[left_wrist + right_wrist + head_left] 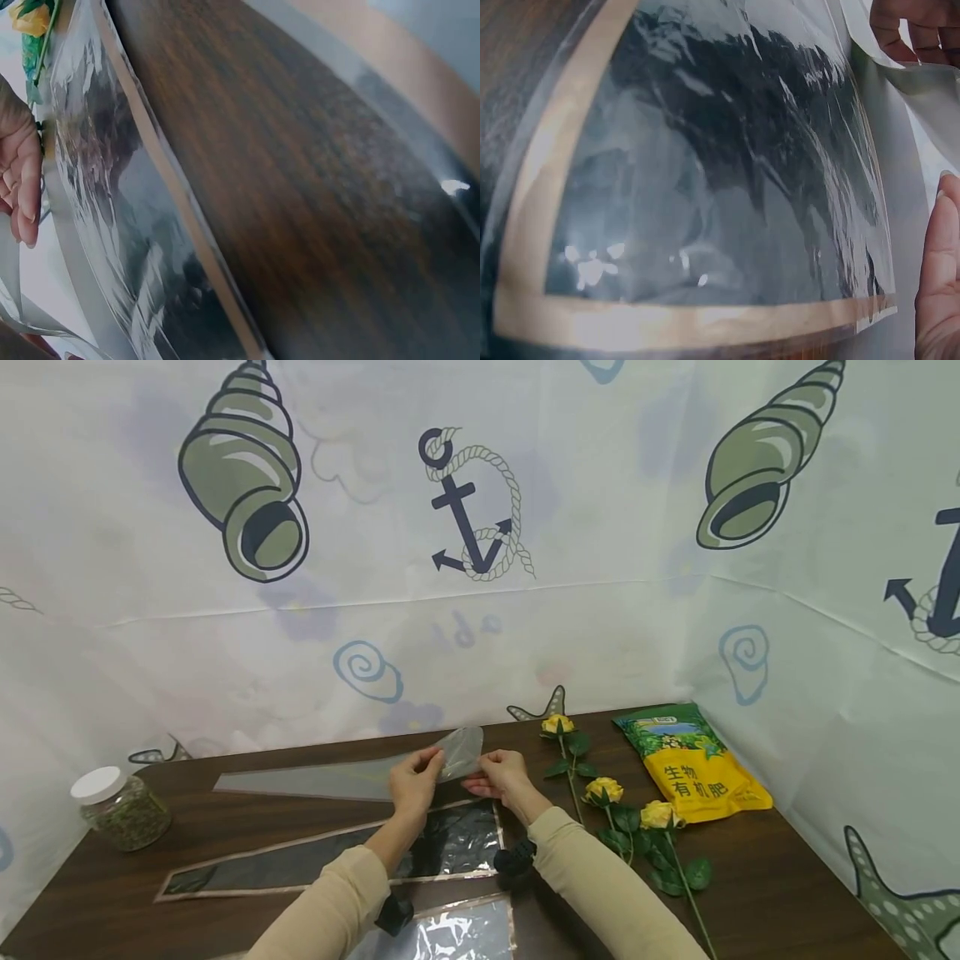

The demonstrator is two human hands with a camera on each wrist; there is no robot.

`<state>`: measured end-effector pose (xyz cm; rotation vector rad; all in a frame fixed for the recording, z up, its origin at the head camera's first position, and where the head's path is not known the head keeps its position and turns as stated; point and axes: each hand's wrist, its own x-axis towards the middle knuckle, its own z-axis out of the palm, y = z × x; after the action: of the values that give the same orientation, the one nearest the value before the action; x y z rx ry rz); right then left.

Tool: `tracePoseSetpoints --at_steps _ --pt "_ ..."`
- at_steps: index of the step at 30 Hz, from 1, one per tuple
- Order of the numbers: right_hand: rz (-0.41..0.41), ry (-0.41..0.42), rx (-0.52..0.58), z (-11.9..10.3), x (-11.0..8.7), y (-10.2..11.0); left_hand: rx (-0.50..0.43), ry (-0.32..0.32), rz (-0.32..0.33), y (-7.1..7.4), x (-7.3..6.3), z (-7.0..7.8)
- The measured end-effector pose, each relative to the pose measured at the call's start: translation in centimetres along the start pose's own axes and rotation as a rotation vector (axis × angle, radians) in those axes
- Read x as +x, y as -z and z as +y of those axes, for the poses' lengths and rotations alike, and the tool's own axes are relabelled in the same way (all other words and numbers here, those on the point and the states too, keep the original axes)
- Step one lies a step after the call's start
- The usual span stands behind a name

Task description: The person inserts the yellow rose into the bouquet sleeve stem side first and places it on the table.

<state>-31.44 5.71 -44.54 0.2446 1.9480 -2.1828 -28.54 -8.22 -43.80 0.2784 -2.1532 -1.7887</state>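
Both hands are at the wide end of a long tapered translucent flower sleeve (307, 781), the farthest of several on the table. My left hand (414, 783) pinches the sleeve's near side between thumb and fingers. My right hand (510, 778) pinches its right edge, and the film between the hands is lifted and bulges upward. Below the forearms lies a second flower sleeve (459, 842) with a pinkish border, flat and glossy. In the right wrist view the right hand (939, 277) shows only partly at the edge.
Nearest me lies a third flower sleeve (468, 935), partly behind the left arm. Yellow roses (603, 791) with leafy stems lie at right, beside a green and yellow fertilizer bag (693, 777). A white-lidded jar (127, 818) of dried greenish bits stands at left. A patterned cloth backs the table.
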Motion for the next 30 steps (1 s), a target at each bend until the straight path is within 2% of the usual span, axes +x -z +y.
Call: tracePoseSetpoints --at_steps 4,12,21,25,30 --pt "0.008 -0.032 -0.023 -0.5 -0.6 -0.1 0.011 0.0 -0.004 0.0 -0.2 0.0" --pt "-0.061 -0.04 -0.017 -1.2 -0.9 0.8 0.038 0.009 -0.013 0.0 -0.2 -0.3" --pt "-0.005 0.007 -0.058 -3.1 -1.2 3.8 0.046 0.016 -0.03 0.2 -0.3 -0.2" --pt "0.065 0.014 -0.077 -4.0 -1.2 5.6 0.053 0.001 -0.03 0.2 -0.4 -0.1" --pt "0.247 0.058 -0.154 -4.9 -0.9 7.8 0.062 -0.001 -0.037 0.2 -0.5 -0.2"
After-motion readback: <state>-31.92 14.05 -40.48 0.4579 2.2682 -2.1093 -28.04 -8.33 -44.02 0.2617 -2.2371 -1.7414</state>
